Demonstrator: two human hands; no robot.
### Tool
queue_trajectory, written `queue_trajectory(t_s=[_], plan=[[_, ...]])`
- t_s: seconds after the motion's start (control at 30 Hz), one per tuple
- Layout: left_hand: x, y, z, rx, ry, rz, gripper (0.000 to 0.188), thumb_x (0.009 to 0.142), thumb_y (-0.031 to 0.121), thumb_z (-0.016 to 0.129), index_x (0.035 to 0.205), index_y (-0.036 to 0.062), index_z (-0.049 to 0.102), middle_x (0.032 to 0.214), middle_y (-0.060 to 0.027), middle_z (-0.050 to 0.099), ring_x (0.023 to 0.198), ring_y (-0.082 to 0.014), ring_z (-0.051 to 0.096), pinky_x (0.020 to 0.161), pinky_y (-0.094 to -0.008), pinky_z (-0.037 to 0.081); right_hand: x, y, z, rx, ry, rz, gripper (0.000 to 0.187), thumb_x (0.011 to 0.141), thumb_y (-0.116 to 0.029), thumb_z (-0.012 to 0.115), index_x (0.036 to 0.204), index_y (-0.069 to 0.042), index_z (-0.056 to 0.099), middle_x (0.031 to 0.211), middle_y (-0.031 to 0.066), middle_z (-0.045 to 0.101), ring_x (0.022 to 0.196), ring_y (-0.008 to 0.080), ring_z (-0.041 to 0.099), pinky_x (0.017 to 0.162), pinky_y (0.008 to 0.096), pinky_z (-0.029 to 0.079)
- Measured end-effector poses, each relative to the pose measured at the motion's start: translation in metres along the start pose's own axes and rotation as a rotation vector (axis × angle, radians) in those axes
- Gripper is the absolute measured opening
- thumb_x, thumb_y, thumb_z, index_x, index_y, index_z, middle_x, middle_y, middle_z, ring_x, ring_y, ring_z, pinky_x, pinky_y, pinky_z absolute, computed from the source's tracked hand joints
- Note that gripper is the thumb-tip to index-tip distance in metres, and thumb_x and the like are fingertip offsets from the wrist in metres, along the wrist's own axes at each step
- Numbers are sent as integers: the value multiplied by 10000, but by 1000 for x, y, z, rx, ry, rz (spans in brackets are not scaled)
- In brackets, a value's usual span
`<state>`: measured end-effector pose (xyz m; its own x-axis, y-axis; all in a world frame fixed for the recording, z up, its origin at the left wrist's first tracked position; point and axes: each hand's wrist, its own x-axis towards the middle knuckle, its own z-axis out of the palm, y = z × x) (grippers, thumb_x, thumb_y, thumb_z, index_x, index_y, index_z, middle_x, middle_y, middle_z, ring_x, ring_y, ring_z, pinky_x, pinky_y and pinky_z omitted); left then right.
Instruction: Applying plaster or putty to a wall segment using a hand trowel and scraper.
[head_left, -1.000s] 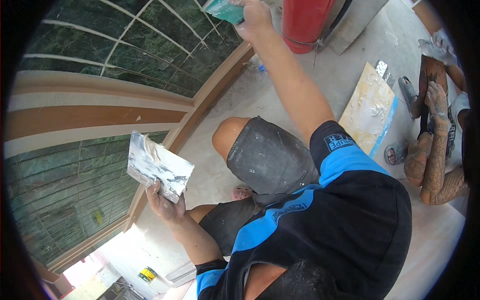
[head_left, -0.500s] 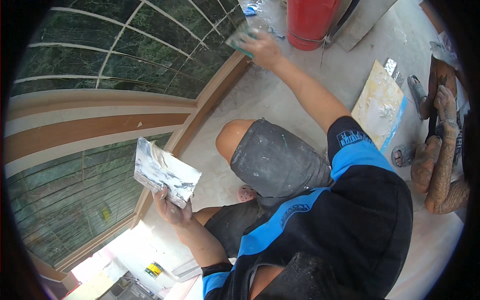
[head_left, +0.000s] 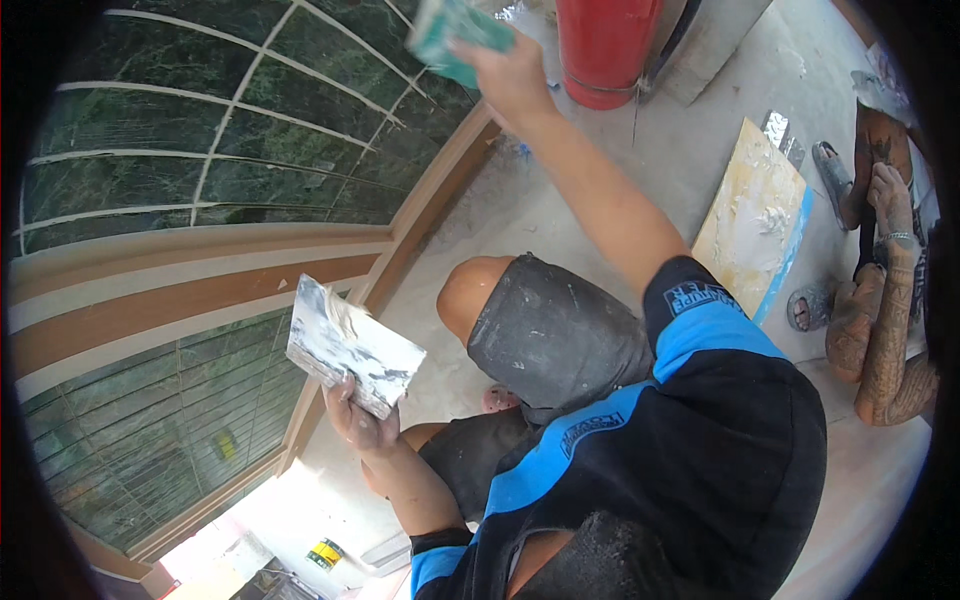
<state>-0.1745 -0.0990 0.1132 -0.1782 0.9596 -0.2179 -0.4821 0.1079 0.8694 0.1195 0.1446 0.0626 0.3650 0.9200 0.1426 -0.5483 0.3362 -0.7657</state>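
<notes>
My left hand [head_left: 362, 425] grips a small rectangular board [head_left: 352, 345] by its lower edge. White paste with grey smears covers the board, and a thicker ridge of it sits near the top. My reaching right hand [head_left: 510, 82] is closed around a flat green spreader [head_left: 452, 45], slightly blurred, whose face is pale. The spreader overlaps the dark green tiled panel [head_left: 300, 105], which has whitish joint lines; whether it touches the tiles I cannot tell. Below those tiles runs a brown and cream wooden trim [head_left: 200, 300], with more green tiles [head_left: 180, 380] under it.
A red cylinder [head_left: 608, 45] stands on the grey floor beyond my right hand. A paste-smeared yellowish board [head_left: 750, 220] lies at the right, near another person's hand [head_left: 888, 190] and sandals. A yellow can [head_left: 325, 553] is at the lower left.
My right hand has moved up and left with the spreader, showing more of its green face. My left hand and the paste board have shifted slightly right in the view.
</notes>
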Motion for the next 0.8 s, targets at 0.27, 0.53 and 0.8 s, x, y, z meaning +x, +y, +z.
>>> queue_trajectory(t_s=[0.27,0.53,0.8], plan=[[2,-3,4,57,86,-19,638,790,190,525,1354,-34,330,1154,-166,567,846,-244,657,476,-294,562,31,21,-75,-1324,-344,-1147,453,711,25,634,1126,-154,672,1200,45,627,1102,279,561,923,355,470],[4,0,4,97,131,-20,645,774,179,523,1349,-38,328,1154,-178,554,848,-255,652,486,-294,567,-23,77,-102,-1029,-194,-147,309,763,-27,608,1061,-85,664,1030,110,666,934,272,636,815,354,508],[6,2,14,16,132,-2,631,787,167,507,1356,-33,321,1170,-186,542,877,-271,652,493,-320,580,34,11,-2,67,339,238,178,762,-25,647,935,13,633,917,98,655,909,219,642,762,362,519]])
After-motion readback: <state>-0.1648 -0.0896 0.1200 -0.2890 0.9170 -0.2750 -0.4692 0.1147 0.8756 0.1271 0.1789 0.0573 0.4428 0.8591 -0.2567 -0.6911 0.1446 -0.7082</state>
